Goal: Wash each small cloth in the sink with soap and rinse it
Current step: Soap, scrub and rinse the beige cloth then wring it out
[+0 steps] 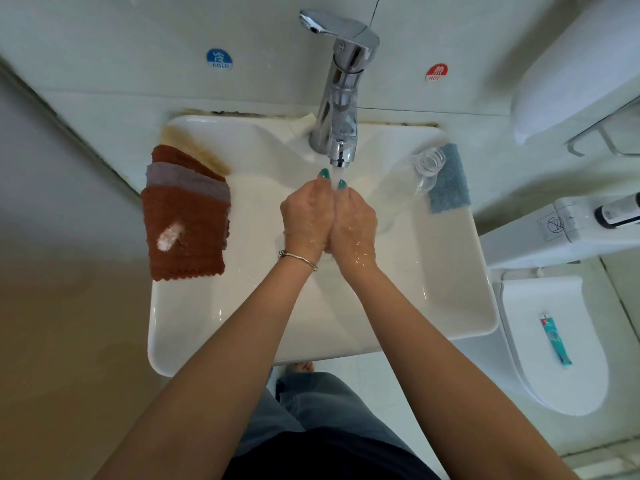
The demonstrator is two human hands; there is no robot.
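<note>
Both hands meet under the running tap point(341, 98), in the middle of the sink point(450, 271) toward its back edge. The left hand point(304, 216) and the right hand point(353, 220) are pressed side by side, heels touching, fingers curled inward and cupped under the stream — wet, and with no cloth visible between them. Whether anything small is hidden inside the cupped palms cannot be told, but nothing shows.

The cloths waiting to be washed lie off to the left: a stack of cloths point(187, 216) draped over the sink's left edge, its top brown cloth point(194, 251) carrying a white smear that looks like soap point(169, 233). Under it a grey cloth and another brown one fan out toward the back-left corner, with a beige one farthest back. The stack's long axis runs front to back along that left rim.

So the relation that matters is this — the stack lies to the left of the hands, apart from them, and the left hand is plainly the nearer one. A reach would go sideways and slightly toward the front edge, taking the top cloth by its near right border.

On the back-right corner lies a blue cloth point(448, 181) with a clear bottle point(427, 168) on its side beside it; the right hand is nearer to those. It is probably already washed, though that is only a guess.
</note>
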